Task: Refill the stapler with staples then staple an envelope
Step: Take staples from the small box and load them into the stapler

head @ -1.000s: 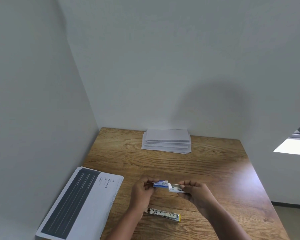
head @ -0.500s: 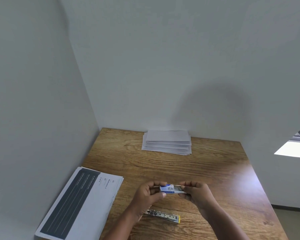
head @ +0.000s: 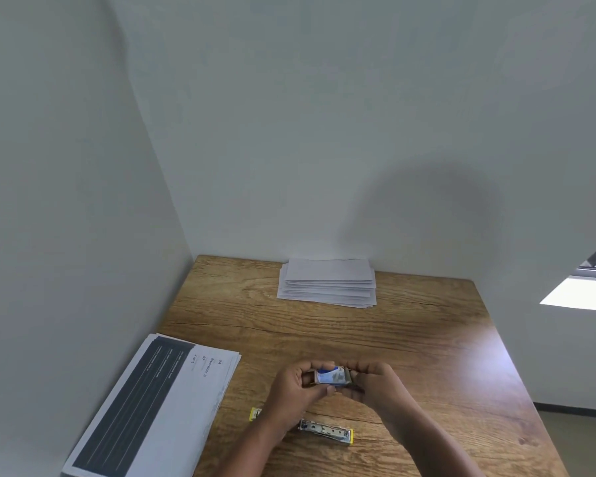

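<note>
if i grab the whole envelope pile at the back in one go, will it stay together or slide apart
The envelope pile would likely slide apart: its edges are already fanned, not squared. The envelopes look thin and flat, so probably light and floppy, sagging if lifted by one end.

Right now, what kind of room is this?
Probably a small office or desk corner. A wooden table sits against plain white walls, with a stack of white envelopes at the back, printed papers on the left and a stapler near the person's hands.
</note>
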